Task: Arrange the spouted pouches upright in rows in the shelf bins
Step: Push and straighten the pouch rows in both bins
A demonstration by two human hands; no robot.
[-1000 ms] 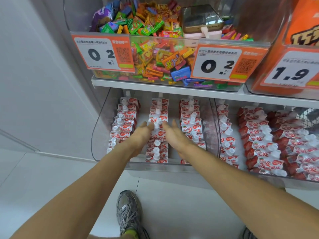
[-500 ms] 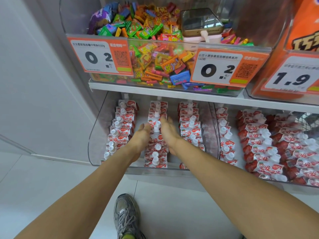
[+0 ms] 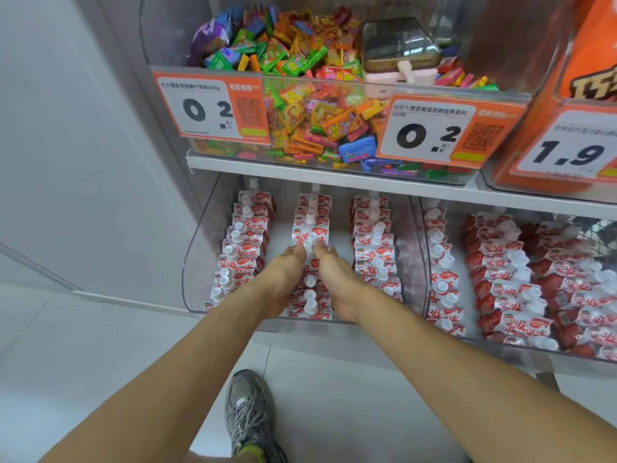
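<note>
Pouches stand in three rows in the clear left bin (image 3: 200,262); we reach both hands into the middle row (image 3: 312,228), left hand (image 3: 283,275) and right hand (image 3: 334,272) pinching one pouch (image 3: 310,243) by its top.

Landmark: left bin (image 3: 200,262) | three pouch rows (image 3: 312,228) held inside it | both hands, left hand (image 3: 283,279) and right hand (image 3: 337,282), placed flanking its middle row | candy bin (image 3: 334,95) shelved above | second pouch bin (image 3: 500,349) set right | shoe (image 3: 248,416) below, in front
</note>
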